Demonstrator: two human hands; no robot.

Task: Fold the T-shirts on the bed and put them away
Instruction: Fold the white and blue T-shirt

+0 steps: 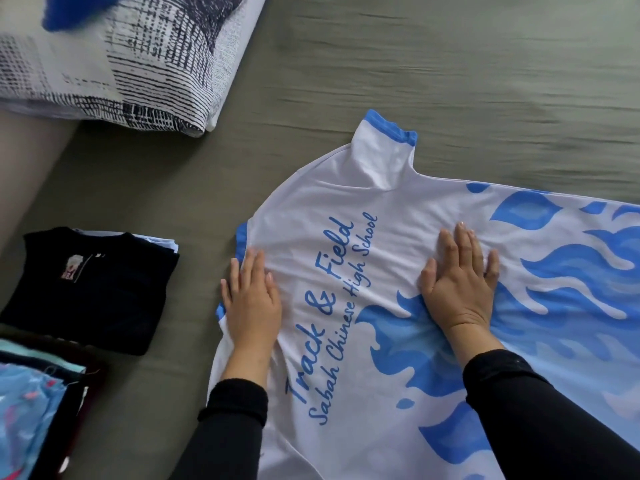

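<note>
A white T-shirt (346, 188) with blue flame print and blue script lettering lies spread flat, back side up, on the olive-green bed sheet (450, 64). Its collar points left and one blue-trimmed sleeve points away from me. My left hand (251, 299) presses flat on the shirt near the collar edge. My right hand (459, 282) lies flat with fingers spread on the middle of the shirt. Neither hand grips cloth. To the left sits a stack of folded T-shirts (93, 289) with a black one on top.
A pillow (138, 64) in black-and-white patterned cover lies at the top left, with something blurred and blue over its corner. At the lower left edge is a dark container (86, 386) holding light blue and other clothes.
</note>
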